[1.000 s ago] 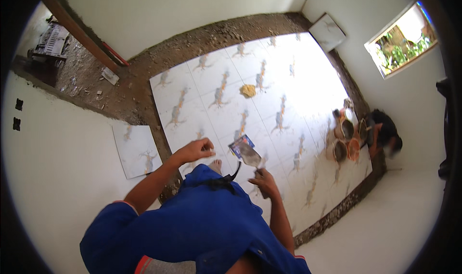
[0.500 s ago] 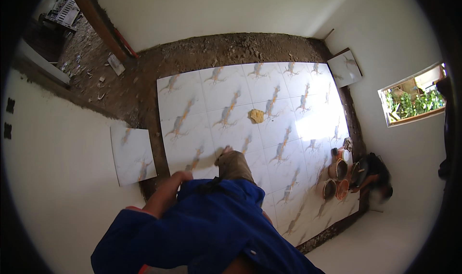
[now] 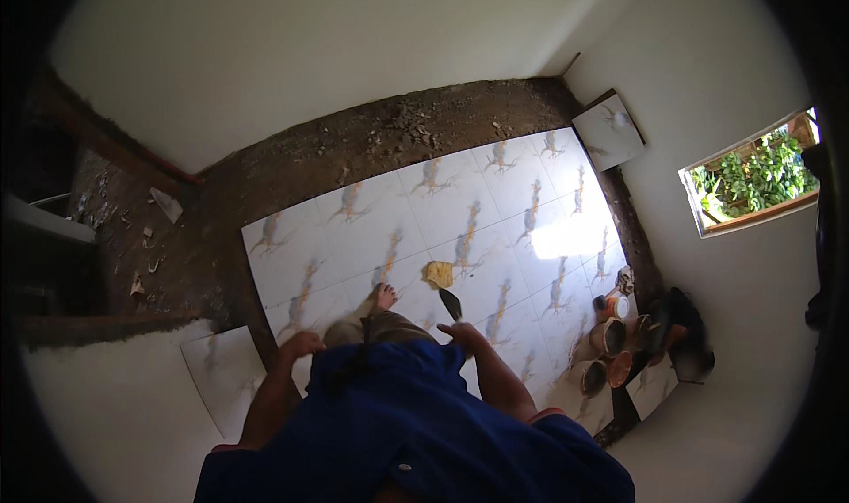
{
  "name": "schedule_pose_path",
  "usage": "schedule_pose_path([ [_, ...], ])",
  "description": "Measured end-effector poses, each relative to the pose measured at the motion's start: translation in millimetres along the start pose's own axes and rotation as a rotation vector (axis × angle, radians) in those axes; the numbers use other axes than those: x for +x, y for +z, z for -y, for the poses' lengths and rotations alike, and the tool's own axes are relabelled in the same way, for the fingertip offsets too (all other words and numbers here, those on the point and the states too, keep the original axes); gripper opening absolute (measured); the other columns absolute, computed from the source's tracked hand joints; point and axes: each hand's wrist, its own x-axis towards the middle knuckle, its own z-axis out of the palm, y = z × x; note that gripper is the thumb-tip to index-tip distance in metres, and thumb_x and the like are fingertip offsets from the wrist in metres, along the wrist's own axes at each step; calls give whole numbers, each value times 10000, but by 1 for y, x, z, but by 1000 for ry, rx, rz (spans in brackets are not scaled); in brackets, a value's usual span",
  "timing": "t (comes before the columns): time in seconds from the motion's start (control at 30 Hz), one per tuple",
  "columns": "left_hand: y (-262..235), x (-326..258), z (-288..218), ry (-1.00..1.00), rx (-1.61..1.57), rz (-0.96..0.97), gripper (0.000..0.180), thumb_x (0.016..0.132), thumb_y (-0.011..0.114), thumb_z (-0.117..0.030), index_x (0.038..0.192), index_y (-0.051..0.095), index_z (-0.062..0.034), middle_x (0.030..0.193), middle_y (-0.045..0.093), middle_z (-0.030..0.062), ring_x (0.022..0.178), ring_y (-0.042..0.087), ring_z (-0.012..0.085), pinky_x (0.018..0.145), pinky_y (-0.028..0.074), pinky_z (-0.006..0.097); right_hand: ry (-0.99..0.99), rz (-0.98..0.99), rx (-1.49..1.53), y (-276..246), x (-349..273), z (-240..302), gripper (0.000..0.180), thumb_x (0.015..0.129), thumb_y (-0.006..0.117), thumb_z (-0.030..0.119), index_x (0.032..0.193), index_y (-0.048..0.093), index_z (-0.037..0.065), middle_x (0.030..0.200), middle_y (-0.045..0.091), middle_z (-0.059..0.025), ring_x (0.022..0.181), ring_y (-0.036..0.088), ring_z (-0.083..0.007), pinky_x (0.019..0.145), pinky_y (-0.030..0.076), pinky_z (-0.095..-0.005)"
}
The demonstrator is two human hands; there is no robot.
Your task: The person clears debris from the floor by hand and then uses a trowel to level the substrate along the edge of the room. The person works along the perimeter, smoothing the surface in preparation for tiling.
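Note:
My right hand (image 3: 458, 332) is closed on a trowel, whose dark, leaf-shaped blade (image 3: 450, 304) points away from me above the tiles. Just beyond the blade tip lies a yellow sponge (image 3: 439, 274) on the white marbled floor tiles (image 3: 416, 194). At my left hip, my left hand (image 3: 307, 343) hangs beside the trousers (image 3: 349, 328) with its fingers curled in; what they hold, if anything, is hidden. One bare foot (image 3: 384, 297) shows on the tiles ahead of me.
Several buckets (image 3: 593, 377) stand at the right, where another person (image 3: 685, 331) bends low. Loose tiles lean by the walls: one (image 3: 610, 130) at the far right corner, another (image 3: 221, 375) at the left. Bare, rubble-strewn soil (image 3: 389, 132) borders the tiling. A window (image 3: 752, 180) opens at right.
My view has shifted and turned. My right hand has come into sight with the trowel. The left hand now sits farther left, and a tile beside the buckets at right shows.

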Motion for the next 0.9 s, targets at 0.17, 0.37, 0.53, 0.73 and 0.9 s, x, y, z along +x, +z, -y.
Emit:
schedule_pose_path([
  [0.17,-82,62,-114,11,-150,-174,358,899,744,-363,848,679,-15,767,654,85,727,581,170,674,483,393,-34,288,127,-94,73,14,582,910,736,228,1464,618,360,1038,730,-201,1007,703,-397,886,541,-487],
  [0.37,-141,101,-224,120,-72,-63,415,912,711,-406,819,632,-8,781,614,101,724,540,173,682,459,386,272,329,367,-143,107,17,563,912,592,407,1315,699,29,1394,668,-214,1262,659,-379,1059,523,-478],
  [0.53,-196,166,-275,107,142,34,394,934,716,-399,867,685,-11,797,699,94,737,622,161,690,504,381,463,178,702,-177,124,-9,569,915,591,380,1328,675,-2,1427,641,-237,1263,657,-383,1059,521,-491],
  [0.73,-280,291,-361,260,267,357,386,926,722,-371,1010,777,2,951,787,160,905,760,246,837,572,389,266,89,460,-259,163,-33,460,981,523,325,1234,680,-25,1277,673,-269,1234,643,-408,1043,524,-471],
  [0.9,-334,330,-390,235,280,402,367,923,705,-336,1053,778,-2,971,786,186,898,767,300,850,577,405,449,-102,686,-366,156,-23,497,981,550,386,1199,666,-45,1291,656,-306,1199,646,-439,1031,512,-467],
])
